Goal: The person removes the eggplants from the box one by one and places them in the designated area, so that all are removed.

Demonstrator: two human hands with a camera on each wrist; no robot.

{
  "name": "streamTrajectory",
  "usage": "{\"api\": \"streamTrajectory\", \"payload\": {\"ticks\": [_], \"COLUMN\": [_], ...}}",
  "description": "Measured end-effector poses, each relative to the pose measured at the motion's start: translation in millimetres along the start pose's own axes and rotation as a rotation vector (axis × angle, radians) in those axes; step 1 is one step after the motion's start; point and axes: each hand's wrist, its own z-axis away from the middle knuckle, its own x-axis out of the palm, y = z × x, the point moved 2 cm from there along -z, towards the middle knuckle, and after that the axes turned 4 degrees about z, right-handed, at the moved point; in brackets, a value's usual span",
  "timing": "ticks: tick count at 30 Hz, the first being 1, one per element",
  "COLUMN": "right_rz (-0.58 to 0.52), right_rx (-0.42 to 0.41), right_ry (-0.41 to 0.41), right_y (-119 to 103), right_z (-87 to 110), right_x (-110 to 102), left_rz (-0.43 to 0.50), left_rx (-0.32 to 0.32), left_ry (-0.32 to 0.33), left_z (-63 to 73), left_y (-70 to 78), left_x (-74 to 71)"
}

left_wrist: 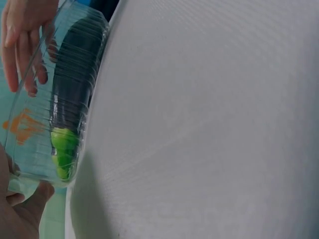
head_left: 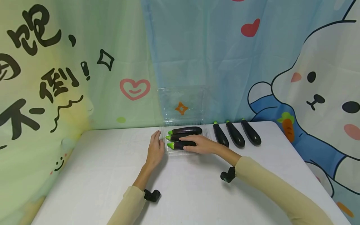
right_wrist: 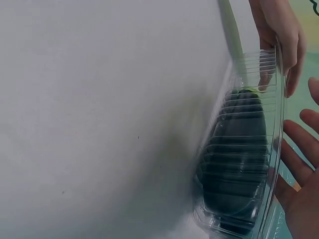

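Observation:
A clear plastic box (head_left: 172, 153) with its lid raised holds three eggplants lying side by side: a rear eggplant (head_left: 187, 130), a middle eggplant (head_left: 175, 137) and a front eggplant (head_left: 180, 145), green stems to the left. My left hand (head_left: 155, 150) rests against the box's left end, fingers fairly straight. Reaching in from the right, my right hand (head_left: 200, 144) lies over the middle and front eggplants and partly hides them. Its fingers are loosely spread above the box in the right wrist view, with nothing gripped. Through the ribbed wall shows the front eggplant (left_wrist: 75, 79).
Right of the box, three more eggplants lie on the white table (head_left: 112, 175): a near one (head_left: 221, 135), a middle one (head_left: 235, 134) and a far one (head_left: 251, 132). The transparent lid (head_left: 182, 97) stands up against the printed curtain (head_left: 174, 40) behind.

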Motion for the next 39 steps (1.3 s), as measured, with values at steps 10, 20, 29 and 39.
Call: {"api": "streamTrajectory", "payload": {"ticks": [10,20,29,39], "right_rz": [-0.013,-0.028,-0.044,-0.072], "right_rx": [-0.029,-0.038,0.001,-0.02], "right_ry": [-0.018,-0.037,-0.08,-0.147], "right_y": [2,5,12,18], "right_z": [-8.0,-15.9,-27.2,-35.4], "right_x": [4,6,9,9], "left_rz": [0.003,-0.004,0.008,0.004], "left_rx": [0.002,0.0,-0.004,0.0], "left_ry": [-0.001,0.003,0.0,-0.004], "left_z": [0.1,0.1,0.9,0.5], "left_y": [-0.5,-1.3,-1.1,0.9], "left_x": [1.2,0.6,0.2,-0.7]}}
